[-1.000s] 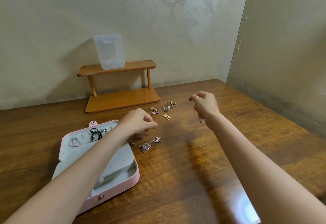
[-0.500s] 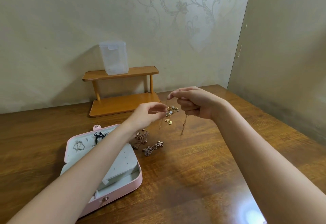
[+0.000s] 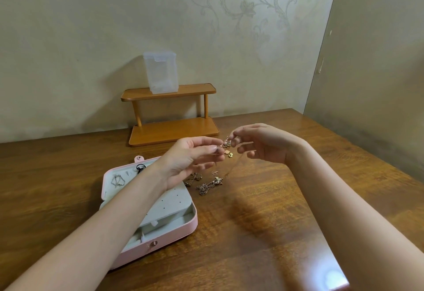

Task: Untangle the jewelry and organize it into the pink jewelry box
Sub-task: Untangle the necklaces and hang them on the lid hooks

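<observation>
Two pieces — chain (image 3: pixel 117 181), black item (image 3: pixel 140 168) — inside open pink jewelry box (image 3: pixel 183 231).

A dark wooden table (image 3: pixel 263 233) is set into a corner of cream walls; a two-tier wooden shelf (image 3: pixel 171 112) is placed at its far edge against the patterned wall (image 3: pixel 241 15); a clear plastic container (image 3: pixel 161 72) is stood upright on the upper tier.

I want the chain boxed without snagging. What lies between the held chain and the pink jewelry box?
Loose jewelry lies on the table between the thin chain, pinched by both hands, and the open pink jewelry box; the left hand hovers above the box's far corner.
</observation>
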Motion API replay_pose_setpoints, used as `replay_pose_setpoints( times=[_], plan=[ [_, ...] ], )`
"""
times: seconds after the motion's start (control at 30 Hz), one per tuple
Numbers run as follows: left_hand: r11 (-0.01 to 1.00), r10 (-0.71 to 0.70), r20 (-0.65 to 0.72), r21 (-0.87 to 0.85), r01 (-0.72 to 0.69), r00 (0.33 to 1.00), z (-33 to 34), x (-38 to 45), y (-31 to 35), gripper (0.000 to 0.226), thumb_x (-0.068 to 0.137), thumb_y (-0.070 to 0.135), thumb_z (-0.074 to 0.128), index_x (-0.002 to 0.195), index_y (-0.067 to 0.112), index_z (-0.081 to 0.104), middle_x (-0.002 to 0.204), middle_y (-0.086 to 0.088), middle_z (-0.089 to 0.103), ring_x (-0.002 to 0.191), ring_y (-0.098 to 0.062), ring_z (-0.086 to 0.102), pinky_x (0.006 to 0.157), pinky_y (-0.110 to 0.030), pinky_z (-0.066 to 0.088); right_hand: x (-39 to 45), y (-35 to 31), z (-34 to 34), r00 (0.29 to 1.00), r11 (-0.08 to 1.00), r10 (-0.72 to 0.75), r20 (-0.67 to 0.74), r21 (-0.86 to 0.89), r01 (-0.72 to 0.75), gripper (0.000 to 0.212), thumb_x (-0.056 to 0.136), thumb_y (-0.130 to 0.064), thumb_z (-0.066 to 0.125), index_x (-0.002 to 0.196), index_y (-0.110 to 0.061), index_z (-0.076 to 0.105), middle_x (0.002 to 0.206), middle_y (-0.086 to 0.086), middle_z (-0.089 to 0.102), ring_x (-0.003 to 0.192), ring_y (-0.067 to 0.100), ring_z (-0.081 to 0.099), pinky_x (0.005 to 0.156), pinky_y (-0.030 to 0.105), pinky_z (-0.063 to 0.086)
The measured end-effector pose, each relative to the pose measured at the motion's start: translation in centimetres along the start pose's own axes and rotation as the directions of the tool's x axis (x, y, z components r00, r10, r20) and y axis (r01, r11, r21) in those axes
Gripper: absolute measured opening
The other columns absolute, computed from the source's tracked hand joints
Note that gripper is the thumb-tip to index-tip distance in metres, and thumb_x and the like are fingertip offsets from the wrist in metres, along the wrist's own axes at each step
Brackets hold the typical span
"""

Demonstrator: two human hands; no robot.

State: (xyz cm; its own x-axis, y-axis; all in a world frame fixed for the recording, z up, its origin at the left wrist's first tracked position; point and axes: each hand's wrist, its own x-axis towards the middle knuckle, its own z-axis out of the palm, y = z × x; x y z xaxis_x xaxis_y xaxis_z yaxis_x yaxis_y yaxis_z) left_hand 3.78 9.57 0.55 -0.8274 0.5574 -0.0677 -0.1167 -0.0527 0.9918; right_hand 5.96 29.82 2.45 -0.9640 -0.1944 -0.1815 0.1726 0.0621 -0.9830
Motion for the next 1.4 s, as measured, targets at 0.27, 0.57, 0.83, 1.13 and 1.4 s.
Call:
replay_pose_setpoints(
  times=[0.27,0.57,0.83,1.13,1.4],
  plan=[
    [0.998,-0.011,-0.034,0.057,0.013,0.999,0.2,0.1,-0.7,0.016,0.086,0.001,0.061,0.099,0.009,0.067,0.088,-0.006,0.074,0.082,-0.014,0.070,0.078,-0.027,0.054,0.7,1.9,-0.1,0.996,0.994,0.063,-0.061,-0.083,-0.068,0.015,0.096,-0.016,0.052,0.093,-0.009,0.065,0.080,0.002,0.065,0.069,0.011,0.058,0.055,0.018,0.049],
    [0.994,-0.068,-0.266,0.061,0.087,0.961,1.1,1.8,-2.4,0.011,0.084,-0.001,0.064,0.092,0.007,0.065,0.083,-0.010,0.074,0.075,-0.018,0.072,0.064,-0.021,0.056,1.0,2.8,1.0,0.945,0.875,-0.269,-0.186,-0.456,0.159,0.012,0.083,-0.016,0.070,0.081,-0.005,0.071,0.071,0.000,0.063,0.060,0.006,0.049,0.056,0.018,0.042],
    [0.985,-0.102,-0.311,0.100,0.139,0.945,1.7,2.7,-2.7,0.021,0.079,0.000,0.070,0.098,0.007,0.066,0.079,-0.010,0.073,0.067,-0.018,0.072,0.083,-0.030,0.055,2.2,3.7,1.7,0.921,0.722,-0.357,-0.155,-0.672,0.167,0.007,0.073,-0.018,0.079,0.070,-0.019,0.073,0.068,0.001,0.065,0.061,0.006,0.049,0.062,0.026,0.042],
    [0.905,0.013,-0.296,0.410,0.115,0.955,2.1,2.1,-2.1,0.022,0.079,0.010,0.072,0.101,0.011,0.066,0.080,0.000,0.070,0.078,0.000,0.061,0.076,-0.022,0.034,1.8,3.6,2.0,0.966,0.761,-0.235,-0.108,-0.639,0.114,0.009,0.080,-0.009,0.067,0.071,-0.010,0.064,0.064,0.000,0.055,0.058,0.010,0.045,0.057,0.026,0.037],
    [0.923,0.022,-0.252,0.377,0.077,0.968,1.7,2.0,-2.2,0.012,0.082,0.006,0.067,0.076,0.016,0.072,0.068,0.001,0.072,0.069,-0.007,0.068,0.091,-0.029,0.044,1.2,4.1,1.2,0.979,0.946,-0.194,-0.064,-0.276,0.170,0.009,0.086,-0.001,0.060,0.077,-0.005,0.061,0.069,-0.003,0.055,0.060,0.005,0.045,0.055,0.016,0.037]
  ],
)
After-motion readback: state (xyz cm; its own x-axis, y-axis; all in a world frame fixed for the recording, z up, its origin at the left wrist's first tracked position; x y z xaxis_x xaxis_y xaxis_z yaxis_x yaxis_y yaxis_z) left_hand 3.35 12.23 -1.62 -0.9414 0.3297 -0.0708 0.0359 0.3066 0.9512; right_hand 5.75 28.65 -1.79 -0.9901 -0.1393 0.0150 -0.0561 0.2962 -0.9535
